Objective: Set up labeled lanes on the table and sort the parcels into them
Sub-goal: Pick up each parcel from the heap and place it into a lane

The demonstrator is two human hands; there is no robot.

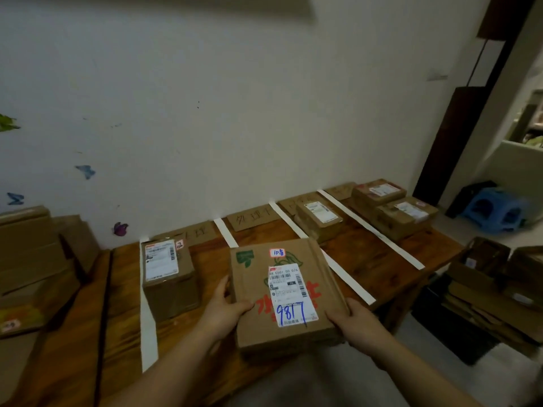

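Home room — butterfly stickers (85, 171) on wall, blue plastic stool (493, 210), wooden table (361, 259)

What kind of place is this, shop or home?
Likely a room in a home, set up for sorting post: a wooden table split into lanes by white strips, a labelled parcel gripped by the left hand and right hand, butterfly stickers on the wall.

The wooden table (367, 259) bears white tape strips (370, 230), cardboard labels (252, 220) and several parcels (169, 277).

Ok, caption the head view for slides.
Left hand and right hand hold a brown cardboard parcel marked 9817 above the white-taped wooden table.
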